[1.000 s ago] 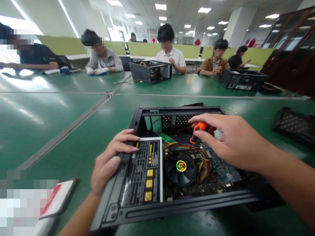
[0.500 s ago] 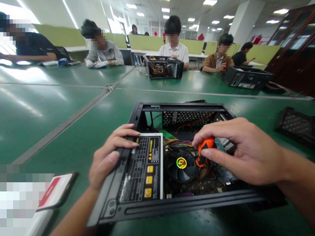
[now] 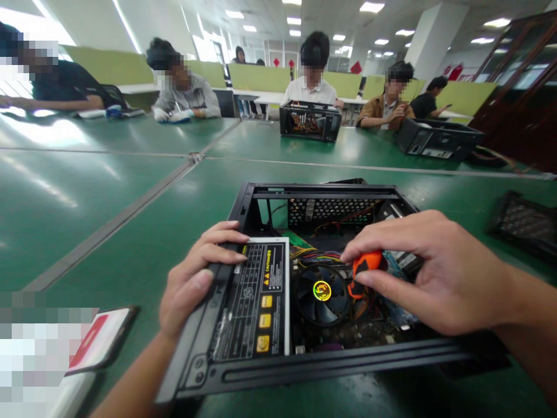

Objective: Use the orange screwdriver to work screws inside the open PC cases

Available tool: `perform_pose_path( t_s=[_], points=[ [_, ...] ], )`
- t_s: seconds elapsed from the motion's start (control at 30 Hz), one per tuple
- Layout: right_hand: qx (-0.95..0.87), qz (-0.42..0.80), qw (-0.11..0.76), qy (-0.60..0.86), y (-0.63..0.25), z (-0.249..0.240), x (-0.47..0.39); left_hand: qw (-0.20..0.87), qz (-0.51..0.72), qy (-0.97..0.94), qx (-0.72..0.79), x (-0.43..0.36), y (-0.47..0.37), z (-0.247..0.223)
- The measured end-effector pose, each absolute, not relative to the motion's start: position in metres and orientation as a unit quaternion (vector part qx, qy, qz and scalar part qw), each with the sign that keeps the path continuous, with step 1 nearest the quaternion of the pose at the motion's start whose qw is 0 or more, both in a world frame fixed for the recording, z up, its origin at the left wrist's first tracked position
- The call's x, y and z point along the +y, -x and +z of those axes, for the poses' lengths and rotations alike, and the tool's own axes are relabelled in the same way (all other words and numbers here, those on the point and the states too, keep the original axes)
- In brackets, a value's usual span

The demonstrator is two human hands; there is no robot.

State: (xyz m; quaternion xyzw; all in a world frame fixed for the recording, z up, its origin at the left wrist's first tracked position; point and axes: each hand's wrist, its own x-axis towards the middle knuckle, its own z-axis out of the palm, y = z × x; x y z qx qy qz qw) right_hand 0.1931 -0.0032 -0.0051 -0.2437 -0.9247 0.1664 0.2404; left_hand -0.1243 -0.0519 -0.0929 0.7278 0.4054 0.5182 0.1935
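A black computer case [image 3: 339, 367] lies on its side before me with its top side uncovered. My left hand [image 3: 191, 276] grips its left edge, fingertips reaching onto the labelled power supply [image 3: 255, 302]. Above the motherboard, my right hand [image 3: 426, 270] pinches the orange-and-black handle of a screwdriver [image 3: 365, 270] between thumb and fingers. The handle is tilted, and its shaft and tip are out of sight. A black cooling fan [image 3: 322, 293] with a shiny yellow centre sits left of the screwdriver. Bundled coloured cables [image 3: 315, 254] run behind the fan.
The green table [image 3: 143, 232] carries a dark perforated panel [image 3: 528, 226] at right and a red-and-white box [image 3: 98, 342] at left. Across it, people sit near two more computer cases, one in the middle [image 3: 311, 123] and one at right [image 3: 439, 139].
My hands and the screwdriver stay almost where they were over the case. Across the table, the middle computer case has shifted to the right along with the person behind it.
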Motion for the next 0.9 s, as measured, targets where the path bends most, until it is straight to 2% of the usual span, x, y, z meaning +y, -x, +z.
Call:
perform_pose_path(
  t_s=[0.13,0.33,0.53,0.67,0.9],
  points=[
    [-0.923,0.186,0.251,0.227,-0.193,-0.005,-0.002,0.191,0.523,-0.727,0.402,-0.051,0.126,-0.093],
    [-0.927,0.215,0.221,0.213,-0.198,0.001,-0.006,0.179,0.524,-0.732,0.396,-0.049,0.129,-0.097],
    [-0.901,0.166,0.317,0.244,-0.191,0.000,-0.012,0.180,0.509,-0.725,0.429,-0.051,0.127,-0.094],
    [-0.920,0.183,0.292,0.188,-0.181,-0.007,-0.015,0.185,0.509,-0.730,0.418,-0.051,0.129,-0.094],
    [-0.924,0.185,0.286,0.174,-0.179,-0.009,-0.017,0.186,0.515,-0.718,0.429,-0.052,0.127,-0.095]
  ],
)
